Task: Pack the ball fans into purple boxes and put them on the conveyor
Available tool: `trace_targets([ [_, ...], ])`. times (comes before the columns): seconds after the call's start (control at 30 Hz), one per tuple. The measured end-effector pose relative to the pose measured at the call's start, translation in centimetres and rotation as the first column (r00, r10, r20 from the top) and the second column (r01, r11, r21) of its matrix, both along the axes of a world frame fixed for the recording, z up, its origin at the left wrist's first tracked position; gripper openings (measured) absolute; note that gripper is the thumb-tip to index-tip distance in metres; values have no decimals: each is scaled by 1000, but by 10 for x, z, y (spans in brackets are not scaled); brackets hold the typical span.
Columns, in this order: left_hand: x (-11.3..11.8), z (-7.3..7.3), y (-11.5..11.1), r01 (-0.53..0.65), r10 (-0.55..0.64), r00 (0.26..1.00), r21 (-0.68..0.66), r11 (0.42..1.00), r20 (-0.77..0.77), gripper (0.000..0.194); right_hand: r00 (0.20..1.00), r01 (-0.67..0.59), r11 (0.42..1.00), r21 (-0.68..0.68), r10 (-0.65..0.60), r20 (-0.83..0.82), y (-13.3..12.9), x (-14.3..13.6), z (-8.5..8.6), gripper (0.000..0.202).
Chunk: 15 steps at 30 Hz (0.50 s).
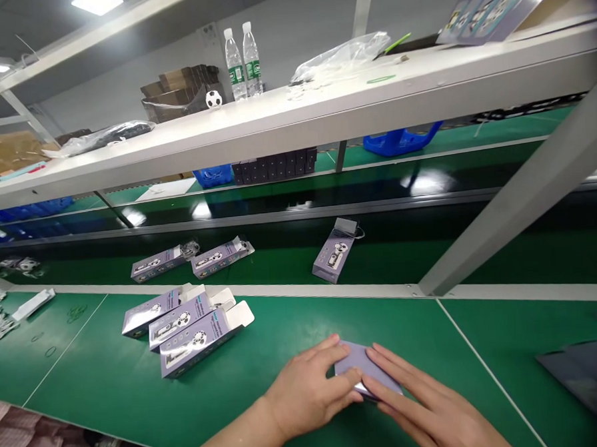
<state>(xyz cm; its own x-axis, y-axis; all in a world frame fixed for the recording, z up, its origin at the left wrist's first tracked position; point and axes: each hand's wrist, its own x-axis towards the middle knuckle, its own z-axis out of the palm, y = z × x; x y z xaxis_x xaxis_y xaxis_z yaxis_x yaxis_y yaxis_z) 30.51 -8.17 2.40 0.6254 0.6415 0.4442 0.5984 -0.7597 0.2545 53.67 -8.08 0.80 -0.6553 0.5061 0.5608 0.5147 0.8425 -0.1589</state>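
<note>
and here we are, clock read from the middle of the action: the green tabletop [284, 324] fills the near ground, and the white shelf [253, 129] runs across twelve o'clock. both hands are in on it! the right hand [428, 403] has its fingers closed in from four o'clock, the left hand [310, 386] is clamped on from eight, and the purple box [366, 368] sits between them, low over the tabletop. between nine and ten, three printed boxes [181, 323] lie side by side, white flaps open. up at ten, two more boxes [223, 258]; near twelve, a single carton [333, 254]. two bottles [245, 69] stand on the shelf at eleven, a little football [214, 99] just beside them.
</note>
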Motion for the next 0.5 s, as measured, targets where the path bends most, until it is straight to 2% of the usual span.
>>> trace_targets([
  [0.2, 9, 2, -12, -58, 57, 998, 23, 998, 27, 26, 996, -74, 996, -41, 72, -42, 5, 1, 8, 46],
  [0.33, 9, -1, -21, -101, 103, 994, 38, 994, -43, 27, 994, -107, 994, -38, 108, 9, 3, 2, 12, 43],
  [0.43, 6, -4, -28, -118, 112, 985, -39, 992, -133, 32, 989, -76, 997, -26, 79, 123, -5, 7, 7, 45],
  [0.5, 4, -6, -32, -111, 99, 981, -66, 992, -165, 33, 990, -53, 998, -19, 55, 127, -9, 8, -3, 48],
])
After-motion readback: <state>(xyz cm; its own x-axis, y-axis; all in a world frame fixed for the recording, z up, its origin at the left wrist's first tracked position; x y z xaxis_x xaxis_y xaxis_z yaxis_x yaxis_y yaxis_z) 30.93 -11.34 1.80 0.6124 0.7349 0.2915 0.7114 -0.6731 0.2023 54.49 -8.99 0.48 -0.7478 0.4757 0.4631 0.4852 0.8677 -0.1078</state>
